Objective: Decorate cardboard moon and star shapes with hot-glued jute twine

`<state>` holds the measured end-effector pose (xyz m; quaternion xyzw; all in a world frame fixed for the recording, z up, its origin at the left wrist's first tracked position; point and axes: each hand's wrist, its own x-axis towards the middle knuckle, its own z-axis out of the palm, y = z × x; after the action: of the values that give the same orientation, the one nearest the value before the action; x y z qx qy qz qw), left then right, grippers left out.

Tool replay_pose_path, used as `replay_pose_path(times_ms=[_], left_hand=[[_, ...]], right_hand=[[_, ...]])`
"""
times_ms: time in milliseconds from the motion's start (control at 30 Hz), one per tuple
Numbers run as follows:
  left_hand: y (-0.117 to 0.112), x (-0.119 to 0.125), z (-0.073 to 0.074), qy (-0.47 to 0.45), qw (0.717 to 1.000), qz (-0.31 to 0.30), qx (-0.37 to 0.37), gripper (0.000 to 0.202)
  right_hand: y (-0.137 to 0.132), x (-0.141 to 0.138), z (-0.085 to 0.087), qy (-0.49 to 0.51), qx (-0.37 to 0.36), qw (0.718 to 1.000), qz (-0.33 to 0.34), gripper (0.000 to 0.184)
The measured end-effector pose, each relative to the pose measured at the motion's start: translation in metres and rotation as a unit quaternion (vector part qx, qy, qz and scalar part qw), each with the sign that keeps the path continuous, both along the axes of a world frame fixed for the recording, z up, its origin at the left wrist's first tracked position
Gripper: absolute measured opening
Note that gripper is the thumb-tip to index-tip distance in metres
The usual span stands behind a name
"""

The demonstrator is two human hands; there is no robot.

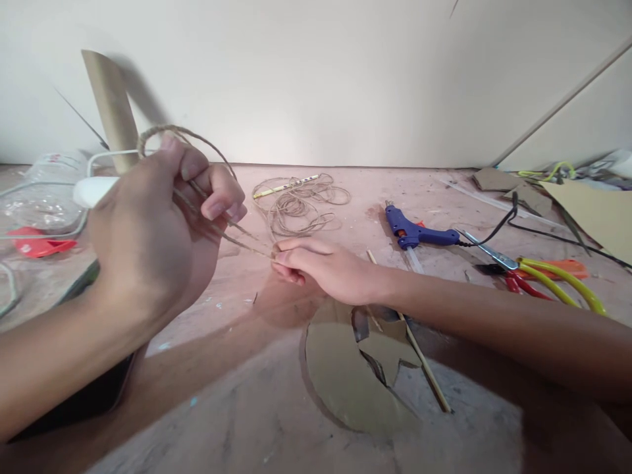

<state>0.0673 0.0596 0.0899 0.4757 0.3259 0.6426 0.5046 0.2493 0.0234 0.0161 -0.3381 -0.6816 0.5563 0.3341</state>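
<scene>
My left hand (162, 204), raised at the left, has its fingers curled around brown twine (212, 141) that loops above the knuckles. A thicker, wrapped-looking bit of the loop shows near the thumb. Two strands run from this palm to my right hand (320, 263), whose fingertips pinch them together over the table. Behind my right hand a loose tangle of the same twine (296, 214) lies with a yellow patterned stick (286, 187) across it. Below my right wrist rest a cardboard crescent (340, 375) and a cardboard star (390, 345), partly overlapping a thin wooden stick (427, 372).
A blue glue gun (419, 230) lies right of centre, its black cord running right. Near it are yellow-handled scissors (557, 283) and an orange tool (565, 268). Cardboard scraps (498, 181) sit at the back right. A cardboard tube (112, 105) leans on the wall, behind a plastic bag (42, 197).
</scene>
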Motion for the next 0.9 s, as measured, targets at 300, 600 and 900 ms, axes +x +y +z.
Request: replay_pose_path(times_ms=[300,600,900], left_hand=[[0.004,-0.005,-0.004,0.015,1.000,-0.008,0.003,0.072],[0.008,-0.008,-0.008,0.042,0.997,-0.016,-0.062,0.071],[-0.001,0.000,-0.001,0.023,0.997,-0.005,-0.069,0.071]], right_hand=[[-0.005,0.006,0.006,-0.016,0.035,0.999,-0.038,0.044],[-0.003,0.010,0.013,-0.096,0.067,0.992,-0.046,0.036],[-0.002,0.013,0.006,-0.031,0.059,0.997,-0.030,0.031]])
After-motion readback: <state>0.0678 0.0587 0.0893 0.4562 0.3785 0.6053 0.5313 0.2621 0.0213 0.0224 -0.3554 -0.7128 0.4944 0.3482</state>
